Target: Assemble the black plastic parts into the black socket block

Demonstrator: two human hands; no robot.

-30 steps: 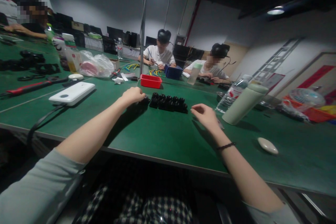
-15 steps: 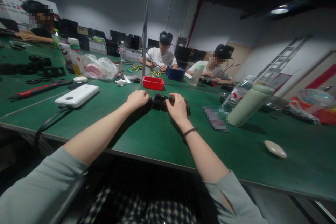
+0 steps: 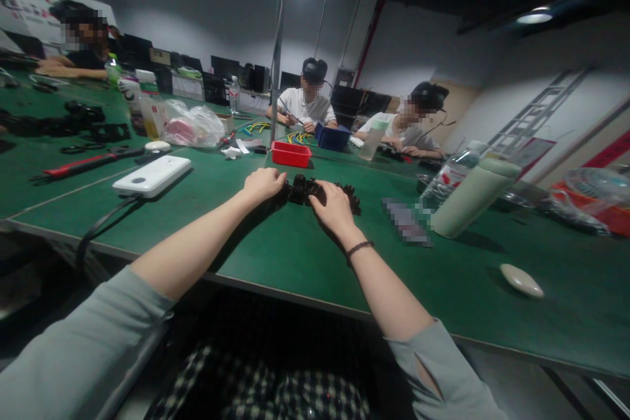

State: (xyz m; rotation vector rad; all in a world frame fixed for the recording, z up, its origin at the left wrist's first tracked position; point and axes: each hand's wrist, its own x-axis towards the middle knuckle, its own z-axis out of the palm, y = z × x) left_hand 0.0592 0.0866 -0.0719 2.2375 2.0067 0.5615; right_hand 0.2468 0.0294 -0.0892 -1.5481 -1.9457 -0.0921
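Note:
A black, segmented, knobbly assembly (image 3: 298, 189) lies on the green table (image 3: 295, 256) in front of me, stretching from one hand to the other. My left hand (image 3: 264, 185) is curled over its left end, and those fingers cover most of that part. Over the right half, my right hand (image 3: 337, 207) is closed, with its thumb on the near side and the fingers on top. Toothed black pieces stick out past its fingers on the right. What exactly the black assembly is, I cannot make out.
Beyond my hands stands a red tray (image 3: 291, 155), with a blue bin (image 3: 333, 137) behind it. A white power bank (image 3: 153, 177) and red-handled pliers (image 3: 91, 163) lie left. On the right are a phone (image 3: 406, 222), a tilted green flask (image 3: 475, 200) and a pale oval object (image 3: 522, 281). Co-workers sit across.
The whole view has shifted slightly. My right hand has settled lower and flatter over the black assembly, its thumb a little further down. The left hand keeps its place at the left end.

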